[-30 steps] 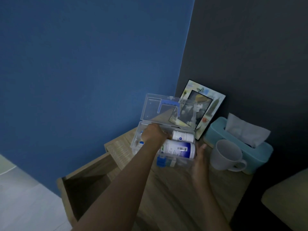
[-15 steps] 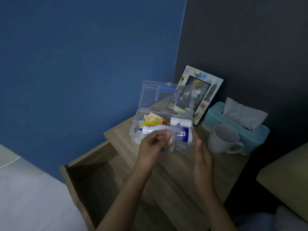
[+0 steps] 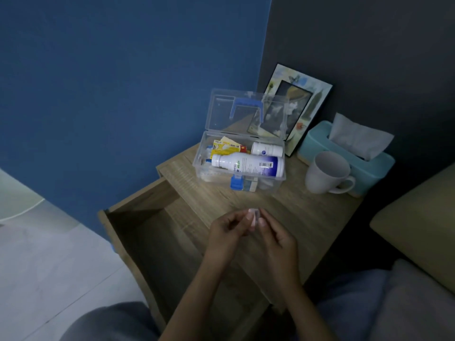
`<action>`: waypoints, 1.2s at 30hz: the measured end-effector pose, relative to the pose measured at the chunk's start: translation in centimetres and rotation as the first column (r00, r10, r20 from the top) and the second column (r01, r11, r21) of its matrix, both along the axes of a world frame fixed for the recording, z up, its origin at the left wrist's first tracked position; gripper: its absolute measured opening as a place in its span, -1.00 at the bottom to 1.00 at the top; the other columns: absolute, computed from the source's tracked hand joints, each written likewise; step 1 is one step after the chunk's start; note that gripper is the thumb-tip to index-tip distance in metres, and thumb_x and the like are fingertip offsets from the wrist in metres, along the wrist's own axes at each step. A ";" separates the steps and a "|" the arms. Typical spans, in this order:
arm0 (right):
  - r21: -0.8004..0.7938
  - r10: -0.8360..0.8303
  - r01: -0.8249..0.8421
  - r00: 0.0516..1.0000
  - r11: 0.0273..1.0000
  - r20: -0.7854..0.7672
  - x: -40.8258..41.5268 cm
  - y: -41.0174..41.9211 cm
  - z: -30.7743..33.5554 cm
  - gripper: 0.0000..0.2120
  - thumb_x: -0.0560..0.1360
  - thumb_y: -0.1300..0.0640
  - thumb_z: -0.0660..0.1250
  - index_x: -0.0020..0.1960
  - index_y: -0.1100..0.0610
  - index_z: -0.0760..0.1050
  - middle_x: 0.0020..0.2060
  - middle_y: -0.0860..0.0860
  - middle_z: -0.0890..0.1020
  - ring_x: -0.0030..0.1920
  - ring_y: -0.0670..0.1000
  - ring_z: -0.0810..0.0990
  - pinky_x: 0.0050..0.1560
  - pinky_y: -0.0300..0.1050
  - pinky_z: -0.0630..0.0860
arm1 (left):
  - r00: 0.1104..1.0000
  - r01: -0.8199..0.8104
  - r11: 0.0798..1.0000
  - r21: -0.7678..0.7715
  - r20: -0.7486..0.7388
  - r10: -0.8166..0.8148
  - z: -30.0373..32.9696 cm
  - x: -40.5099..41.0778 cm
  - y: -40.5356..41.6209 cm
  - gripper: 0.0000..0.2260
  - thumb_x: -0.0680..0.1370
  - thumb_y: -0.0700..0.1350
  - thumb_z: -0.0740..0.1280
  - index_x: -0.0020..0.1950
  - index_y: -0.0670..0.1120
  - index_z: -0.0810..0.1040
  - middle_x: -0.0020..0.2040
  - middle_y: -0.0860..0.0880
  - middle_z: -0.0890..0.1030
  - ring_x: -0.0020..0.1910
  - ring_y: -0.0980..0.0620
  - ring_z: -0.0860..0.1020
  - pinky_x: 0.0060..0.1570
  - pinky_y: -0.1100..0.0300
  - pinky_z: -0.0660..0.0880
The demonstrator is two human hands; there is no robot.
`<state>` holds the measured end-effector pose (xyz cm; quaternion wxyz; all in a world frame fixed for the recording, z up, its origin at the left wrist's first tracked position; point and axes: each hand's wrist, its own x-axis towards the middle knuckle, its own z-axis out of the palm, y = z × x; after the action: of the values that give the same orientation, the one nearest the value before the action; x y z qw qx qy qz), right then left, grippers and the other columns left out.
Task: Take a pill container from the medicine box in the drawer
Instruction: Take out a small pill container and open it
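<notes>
Both hands meet above the open drawer: left hand and right hand pinch a tiny clear container by fingertips; a slip could drop it inside. Beyond, the box stands open on the surface.

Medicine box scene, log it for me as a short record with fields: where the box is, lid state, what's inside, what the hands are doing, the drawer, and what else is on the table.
box location: clear medicine box stands on the bedside table, not in the drawer
lid: open, upright, blue handle
contents: large white bottle lying on top, smaller white bottle, yellow packets
hands: left hand and right hand together pinch a small clear item, too small to identify
drawer: pulled open
other items: white mug, teal tissue box, picture frame
</notes>
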<state>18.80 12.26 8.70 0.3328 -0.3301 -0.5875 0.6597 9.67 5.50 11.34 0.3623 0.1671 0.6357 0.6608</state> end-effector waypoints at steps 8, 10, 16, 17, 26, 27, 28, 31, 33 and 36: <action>0.016 -0.009 0.008 0.998 1.000 0.057 0.1 -0.1 -1.7 -0.72 0.55 0.07 0.30 0.20 0.10 0.61 0.06 -0.05 0.72 0.13 -0.08 0.66 0.13 -0.19 0.54 | 0.949 -0.004 0.991 -0.136 -0.313 -0.039 -1.6 0.6 0.4 -0.82 0.60 -0.03 0.27 -0.10 0.02 0.64 -0.21 0.08 0.67 -0.21 0.24 0.60 -0.06 0.24 0.53; 0.041 -0.049 0.046 0.996 0.998 0.081 -0.1 -0.3 -2.0 -0.72 0.57 0.09 0.27 0.23 0.12 0.59 0.09 -0.03 0.71 0.15 -0.07 0.65 0.19 -0.10 0.52 | 0.909 -0.005 0.978 -0.207 -0.408 -0.081 -2.0 1.1 0.7 -0.76 0.62 0.01 0.20 -0.07 -0.05 0.60 -0.17 0.04 0.64 -0.18 0.19 0.59 -0.10 0.25 0.50; 0.132 -0.119 0.100 0.981 0.986 0.151 -0.2 -0.5 -2.1 -0.74 0.58 0.16 0.26 0.23 0.09 0.58 0.06 -0.12 0.67 0.09 -0.32 0.60 0.09 -0.48 0.45 | 0.823 -0.043 0.961 -0.272 -0.555 -0.120 -2.6 2.1 1.2 -0.68 0.66 -0.01 0.06 0.00 -0.14 0.54 -0.07 -0.07 0.57 -0.15 0.09 0.52 -0.13 0.33 0.37; 0.135 -0.123 0.103 0.981 0.985 0.152 -0.2 -0.6 -2.2 -0.74 0.58 0.16 0.25 0.22 0.11 0.58 0.06 -0.12 0.67 0.07 -0.34 0.60 0.07 -0.49 0.45 | 0.819 -0.050 0.962 -0.268 -0.563 -0.114 -2.6 2.0 1.3 -0.65 0.66 0.00 0.04 0.00 -0.15 0.55 -0.09 -0.07 0.59 -0.15 0.07 0.54 -0.13 0.29 0.40; 0.028 -0.136 0.135 0.987 0.991 0.084 -0.4 -0.4 -1.6 -0.77 0.59 0.16 0.24 0.17 0.15 0.59 0.04 -0.04 0.71 0.09 -0.13 0.65 0.13 -0.26 0.53 | 0.855 0.016 0.985 -0.170 -0.509 -0.101 -3.3 1.3 0.9 -0.75 0.64 0.03 0.12 -0.07 -0.05 0.51 -0.14 0.06 0.58 -0.11 0.18 0.54 -0.07 0.29 0.44; 0.029 -0.137 0.135 0.987 0.990 0.086 -0.4 -0.4 -1.5 -0.77 0.59 0.16 0.23 0.17 0.15 0.59 0.04 -0.03 0.70 0.09 -0.13 0.65 0.12 -0.27 0.53 | 0.853 0.026 0.984 -0.175 -0.509 -0.113 -3.4 1.2 0.9 -0.77 0.64 0.03 0.14 -0.08 -0.05 0.49 -0.15 0.06 0.57 -0.12 0.19 0.54 -0.09 0.30 0.42; 0.046 -0.137 0.133 0.986 0.990 0.094 -0.4 -0.6 -1.5 -0.77 0.59 0.16 0.23 0.17 0.15 0.59 0.03 -0.03 0.70 0.08 -0.13 0.65 0.11 -0.29 0.52 | 0.853 0.028 0.983 -0.183 -0.507 -0.119 -3.5 1.2 1.0 -0.76 0.64 0.03 0.14 -0.10 -0.06 0.47 -0.16 0.04 0.57 -0.14 0.16 0.53 -0.10 0.26 0.43; 0.091 -0.141 0.131 0.984 0.987 0.113 -0.4 -0.7 -1.5 -0.77 0.60 0.18 0.22 0.16 0.20 0.59 0.04 0.01 0.70 0.09 -0.07 0.65 0.15 -0.21 0.52 | 0.848 -0.008 0.983 -0.181 -0.523 -0.090 -3.6 1.1 1.0 -0.65 0.62 0.10 0.08 -0.14 -0.11 0.47 -0.19 -0.03 0.56 -0.16 0.05 0.53 -0.10 0.11 0.47; 0.087 -0.144 0.135 0.983 0.987 0.110 -0.4 -0.5 -1.5 -0.77 0.60 0.18 0.22 0.16 0.21 0.58 0.05 0.03 0.69 0.10 -0.05 0.64 0.15 -0.22 0.52 | 0.852 -0.014 0.988 -0.154 -0.519 -0.068 -3.4 1.2 0.9 -0.65 0.59 0.16 0.06 -0.16 -0.03 0.47 -0.20 0.02 0.57 -0.16 0.09 0.54 -0.10 0.14 0.47; 0.087 -0.139 0.130 0.986 0.988 0.098 -0.4 -0.6 -1.4 -0.78 0.60 0.17 0.22 0.15 0.19 0.58 0.03 -0.01 0.70 0.06 -0.12 0.65 0.08 -0.35 0.51 | 0.860 0.028 0.988 -0.149 -0.501 -0.100 -3.3 1.2 0.8 -0.75 0.61 0.14 0.12 -0.10 0.04 0.48 -0.15 0.06 0.60 -0.11 0.14 0.57 -0.06 0.13 0.52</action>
<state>18.41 11.68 7.34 0.3587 -0.3890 -0.6064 0.5935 10.91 6.26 8.06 0.2150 0.3307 0.7464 0.5360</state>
